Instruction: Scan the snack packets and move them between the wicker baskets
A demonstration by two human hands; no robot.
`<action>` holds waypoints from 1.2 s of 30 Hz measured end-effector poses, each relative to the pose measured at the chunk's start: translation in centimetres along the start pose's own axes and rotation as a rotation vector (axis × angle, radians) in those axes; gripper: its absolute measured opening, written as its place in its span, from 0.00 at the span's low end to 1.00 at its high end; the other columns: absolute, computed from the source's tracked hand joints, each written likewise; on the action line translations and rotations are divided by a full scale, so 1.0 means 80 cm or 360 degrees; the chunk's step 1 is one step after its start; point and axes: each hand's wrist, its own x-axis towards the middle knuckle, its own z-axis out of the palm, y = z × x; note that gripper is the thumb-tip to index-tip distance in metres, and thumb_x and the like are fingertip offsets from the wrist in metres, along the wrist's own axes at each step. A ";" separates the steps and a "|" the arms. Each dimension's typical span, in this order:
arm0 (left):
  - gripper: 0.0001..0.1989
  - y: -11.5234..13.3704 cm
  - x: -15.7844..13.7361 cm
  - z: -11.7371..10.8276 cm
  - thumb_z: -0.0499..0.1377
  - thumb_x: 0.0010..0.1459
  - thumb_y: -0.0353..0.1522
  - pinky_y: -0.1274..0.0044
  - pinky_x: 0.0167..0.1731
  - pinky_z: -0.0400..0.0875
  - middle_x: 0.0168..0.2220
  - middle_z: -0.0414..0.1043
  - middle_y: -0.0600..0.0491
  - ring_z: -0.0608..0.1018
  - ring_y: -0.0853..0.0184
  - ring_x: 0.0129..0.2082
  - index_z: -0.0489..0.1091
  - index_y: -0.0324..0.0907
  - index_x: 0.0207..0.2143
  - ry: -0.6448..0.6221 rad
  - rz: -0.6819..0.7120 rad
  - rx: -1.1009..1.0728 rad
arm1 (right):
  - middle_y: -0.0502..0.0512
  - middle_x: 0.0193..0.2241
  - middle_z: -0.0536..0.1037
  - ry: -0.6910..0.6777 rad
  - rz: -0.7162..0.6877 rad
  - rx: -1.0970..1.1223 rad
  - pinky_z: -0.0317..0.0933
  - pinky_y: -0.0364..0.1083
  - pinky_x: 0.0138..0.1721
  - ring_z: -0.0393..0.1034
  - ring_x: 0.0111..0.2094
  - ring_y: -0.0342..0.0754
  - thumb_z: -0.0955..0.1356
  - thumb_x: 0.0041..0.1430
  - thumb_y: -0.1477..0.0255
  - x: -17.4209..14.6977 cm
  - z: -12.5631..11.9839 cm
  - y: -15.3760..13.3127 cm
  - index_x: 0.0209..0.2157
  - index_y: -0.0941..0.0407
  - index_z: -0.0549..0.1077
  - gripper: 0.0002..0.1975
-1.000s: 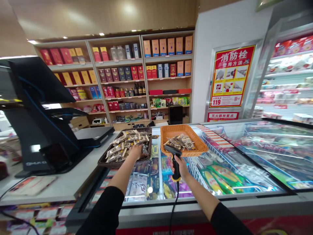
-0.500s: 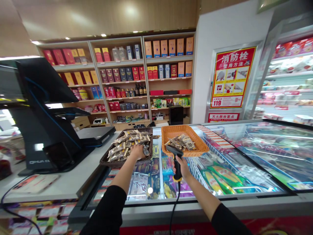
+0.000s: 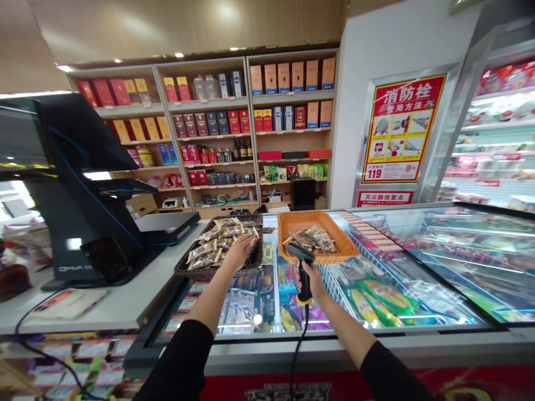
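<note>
My right hand point(image 3: 314, 282) grips the barcode scanner point(image 3: 305, 285), handle upright, nose pointing left, by the orange basket's point(image 3: 334, 258) near rim. Over the left basket's point(image 3: 205, 273) packets point(image 3: 204, 248), my left hand's point(image 3: 239, 252) hold I can't tell.

The left grip point(image 3: 240, 254) partly hides the packets point(image 3: 204, 252), and the bottom edge cuts off the scanner cable point(image 3: 292, 373).

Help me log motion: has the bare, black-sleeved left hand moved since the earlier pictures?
Yes. The left hand has shifted right and slightly forward, nearer the right rim of the dark brown woven basket.
</note>
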 end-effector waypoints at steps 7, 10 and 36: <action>0.16 -0.007 0.004 -0.008 0.57 0.57 0.40 0.71 0.49 0.69 0.46 0.77 0.50 0.76 0.56 0.48 0.77 0.45 0.44 0.0007 -0.0337 -0.0597 | 0.45 0.14 0.68 0.0007 -0.0017 -0.0010 0.54 0.40 0.11 0.59 0.11 0.40 0.73 0.41 0.50 0.001 0.000 0.001 0.27 0.55 0.63 0.25; 0.32 -0.005 0.008 -0.006 0.67 0.44 0.34 0.72 0.45 0.71 0.54 0.70 0.46 0.75 0.56 0.49 0.69 0.43 0.55 0.0237 -0.0533 -0.0993 | 0.45 0.15 0.68 -0.0018 -0.0031 -0.0026 0.54 0.40 0.11 0.59 0.11 0.40 0.72 0.42 0.50 0.002 0.000 0.002 0.27 0.55 0.62 0.25; 0.30 0.054 0.067 0.074 0.67 0.39 0.49 0.70 0.43 0.71 0.39 0.79 0.44 0.78 0.57 0.42 0.75 0.37 0.40 0.0112 -0.0377 -0.1571 | 0.47 0.10 0.65 0.0078 -0.0492 -0.0907 0.53 0.42 0.14 0.60 0.11 0.44 0.67 0.54 0.54 -0.008 0.001 -0.008 0.23 0.54 0.68 0.18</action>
